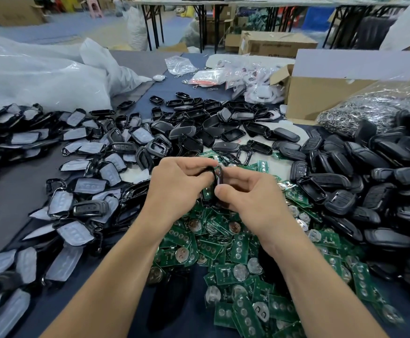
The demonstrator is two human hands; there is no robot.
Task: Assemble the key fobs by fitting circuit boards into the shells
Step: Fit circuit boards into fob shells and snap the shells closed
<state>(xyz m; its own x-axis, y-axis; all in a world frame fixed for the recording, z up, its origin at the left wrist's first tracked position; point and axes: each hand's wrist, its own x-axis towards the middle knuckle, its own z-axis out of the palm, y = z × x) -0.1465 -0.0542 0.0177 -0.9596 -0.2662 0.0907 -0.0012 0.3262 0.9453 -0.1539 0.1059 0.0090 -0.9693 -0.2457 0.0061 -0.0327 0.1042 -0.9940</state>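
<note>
Nearest you, a heap of green circuit boards (235,276) is lying on the dark table (9,198), spreading under your forearms. Above it your hands are meeting: your left hand (177,189) and your right hand (245,193) are both pinching one black shell (214,172), fingers curled round it and thumbs close together (a green board (206,192) is showing just below it, though you cannot tell whether it is seated in the shell). To your left, shell halves with grey pads (77,189) are sprawling; to your right, closed black fobs (369,181) are lying heaped. Beyond your hands, empty black shells (194,118) are lying scattered toward a cardboard box (321,96) and white plastic sacks (40,76).
</note>
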